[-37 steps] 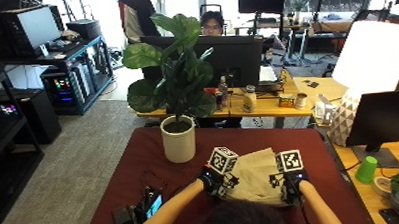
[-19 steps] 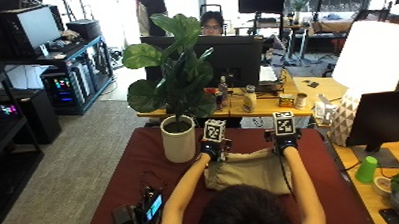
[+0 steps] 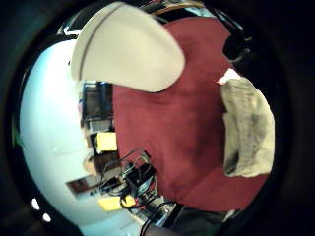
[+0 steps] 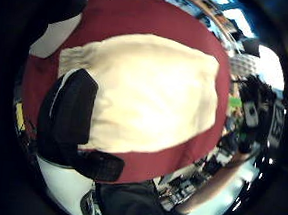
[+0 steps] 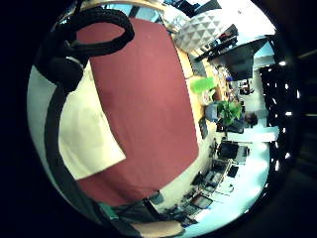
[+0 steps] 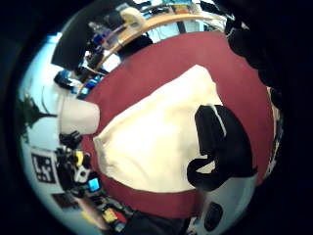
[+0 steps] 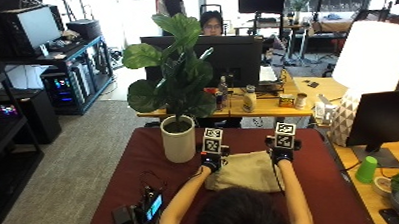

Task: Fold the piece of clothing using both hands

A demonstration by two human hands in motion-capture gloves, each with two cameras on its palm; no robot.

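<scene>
— What's nearest you?

— A clutter of small devices (image 7: 138, 211) at the near left corner of the red table (image 7: 142, 159). Past that, the person's forearms reach up over the cloth (image 7: 245, 171), a beige piece lying in the middle of the table, already a compact rectangle.

— And the hands?

— Both sit at its far edge — the left hand (image 7: 211, 162) at the far left corner, the right hand (image 7: 281, 154) at the far right. From where I stand I cannot tell whether the fingers pinch the edge or just lie on it. The palm cameras show the cloth (image 4: 145, 92) spread flat below the left, and a gloved thumb beside it, but no clear grip; the same goes for the right, with the cloth (image 6: 151, 137) flat under it.

— So what is the step?

— I judge they are setting down a fold, or squaring the far edge. To do it well, both corners should land level with each other, edge over edge, then the palms should smooth toward the near side so no ridge stays trapped.

— Anything in the way?

— The white pot (image 7: 178, 138) with its plant stands just beside the left hand — a wide sweep could brush it. Farther off, a desk with a monitor (image 7: 231, 53), well clear.
</scene>
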